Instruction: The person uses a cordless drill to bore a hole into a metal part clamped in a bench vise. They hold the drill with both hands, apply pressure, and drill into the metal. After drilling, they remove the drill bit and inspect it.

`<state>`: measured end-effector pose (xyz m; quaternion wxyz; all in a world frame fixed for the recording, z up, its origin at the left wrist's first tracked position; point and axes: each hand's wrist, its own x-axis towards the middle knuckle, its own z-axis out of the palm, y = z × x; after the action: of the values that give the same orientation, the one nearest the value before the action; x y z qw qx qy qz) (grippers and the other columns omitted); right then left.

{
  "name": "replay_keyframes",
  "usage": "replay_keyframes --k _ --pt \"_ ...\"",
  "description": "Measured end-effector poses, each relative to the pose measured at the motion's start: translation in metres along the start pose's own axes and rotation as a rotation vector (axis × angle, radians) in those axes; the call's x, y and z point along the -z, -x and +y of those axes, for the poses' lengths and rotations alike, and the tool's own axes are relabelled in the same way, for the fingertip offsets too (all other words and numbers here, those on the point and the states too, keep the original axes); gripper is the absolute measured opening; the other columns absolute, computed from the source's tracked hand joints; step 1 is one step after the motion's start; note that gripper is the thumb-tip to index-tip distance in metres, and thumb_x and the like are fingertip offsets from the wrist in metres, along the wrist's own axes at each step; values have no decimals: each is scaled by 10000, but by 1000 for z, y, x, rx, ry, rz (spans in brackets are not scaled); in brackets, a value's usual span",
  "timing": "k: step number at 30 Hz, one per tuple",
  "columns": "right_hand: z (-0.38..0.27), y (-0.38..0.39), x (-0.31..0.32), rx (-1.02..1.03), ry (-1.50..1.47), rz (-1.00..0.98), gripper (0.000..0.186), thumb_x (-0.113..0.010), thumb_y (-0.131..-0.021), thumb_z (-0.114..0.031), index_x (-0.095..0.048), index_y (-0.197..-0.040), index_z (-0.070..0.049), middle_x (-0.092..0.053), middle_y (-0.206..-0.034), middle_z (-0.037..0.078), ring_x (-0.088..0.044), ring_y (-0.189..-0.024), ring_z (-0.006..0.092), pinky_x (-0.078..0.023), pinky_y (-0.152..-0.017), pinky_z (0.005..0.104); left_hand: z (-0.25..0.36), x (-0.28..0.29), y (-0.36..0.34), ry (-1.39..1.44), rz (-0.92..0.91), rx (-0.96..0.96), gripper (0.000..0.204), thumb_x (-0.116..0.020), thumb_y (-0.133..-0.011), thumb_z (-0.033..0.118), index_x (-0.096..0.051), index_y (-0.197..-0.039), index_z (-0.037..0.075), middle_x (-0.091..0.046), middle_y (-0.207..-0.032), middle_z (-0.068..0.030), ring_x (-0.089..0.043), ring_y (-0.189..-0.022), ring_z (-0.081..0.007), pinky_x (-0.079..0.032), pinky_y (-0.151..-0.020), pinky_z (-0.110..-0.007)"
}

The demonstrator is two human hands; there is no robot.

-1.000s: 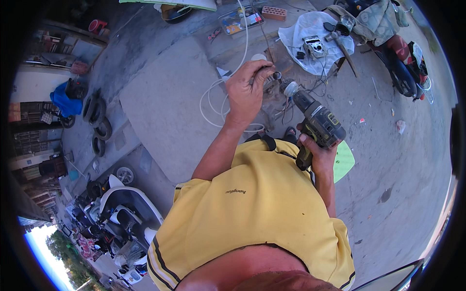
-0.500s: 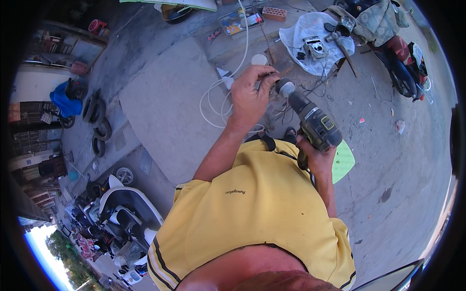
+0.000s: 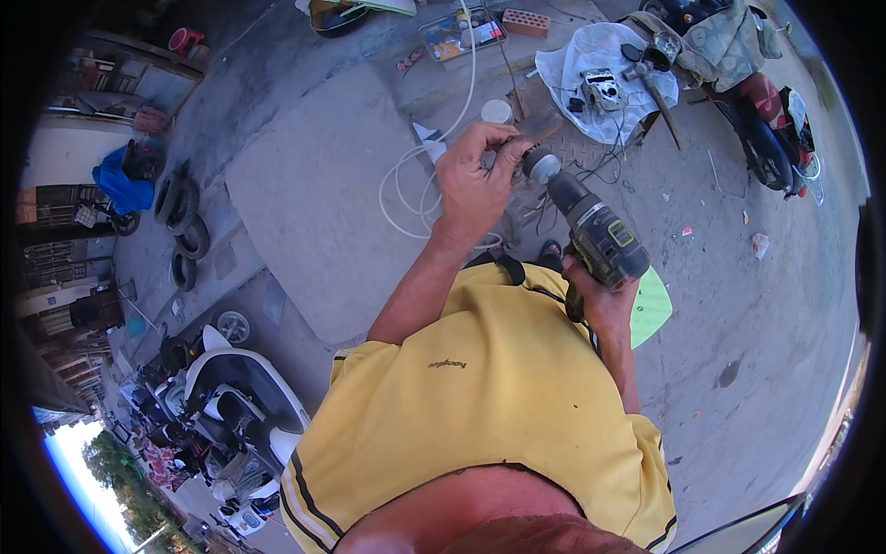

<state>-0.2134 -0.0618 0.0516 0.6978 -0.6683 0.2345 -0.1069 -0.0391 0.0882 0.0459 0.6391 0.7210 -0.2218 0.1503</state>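
Observation:
In my right hand [image 3: 604,294] is a dark cordless drill [image 3: 595,226], gripped by its handle, with its nose pointing up and to the left. Just beyond the silver and black chuck [image 3: 541,164], my left hand [image 3: 477,180] is closed in a pinch, thumb against fingers. Whatever sits between those fingertips is too small or too hidden to name. A pale hose [image 3: 399,189] loops over the ground behind my left wrist. Past my left fingertips stands a round whitish container [image 3: 496,112].
A white sheet [image 3: 565,69] at the far right bears a metal engine part [image 3: 602,90] and a hammer [image 3: 657,97]. Beside it are a tray of tools [image 3: 452,42] and a red brick [image 3: 526,23]. Tyres [image 3: 192,242] and a scooter [image 3: 247,392] are on the left.
The view has shifted slightly, so the ground things sit a little differently. Both hands and the drill hold nearly the same pose.

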Motion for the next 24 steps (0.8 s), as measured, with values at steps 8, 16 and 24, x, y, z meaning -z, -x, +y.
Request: replay_keyframes --k 8,16,24 --pt "2 1 0 -3 44 4 219 -815 -807 24 -750 -1016 16 -758 -904 36 -697 -795 110 -561 -732 292 2 -1 0 -9 22 42 132 -808 -963 84 -716 -986 -8 -784 -942 -65 -698 -834 -101 -571 -780 -272" --pt "-4 1 0 -32 20 14 213 -796 -809 55 -746 -1012 16 -754 -898 34 -688 -788 108 -554 -726 288 4 -3 1 39 3 63 99 -775 -986 70 -731 -1022 -11 -788 -948 -60 -717 -870 -109 -578 -802 -277" --pt "-7 0 0 -33 -14 -2 207 -785 -810 75 -745 -1005 16 -756 -900 33 -689 -799 104 -553 -739 283 5 -4 0 31 -11 52 64 -726 -1008 36 -738 -1046 -15 -792 -959 -65 -736 -894 -122 -584 -821 -274"
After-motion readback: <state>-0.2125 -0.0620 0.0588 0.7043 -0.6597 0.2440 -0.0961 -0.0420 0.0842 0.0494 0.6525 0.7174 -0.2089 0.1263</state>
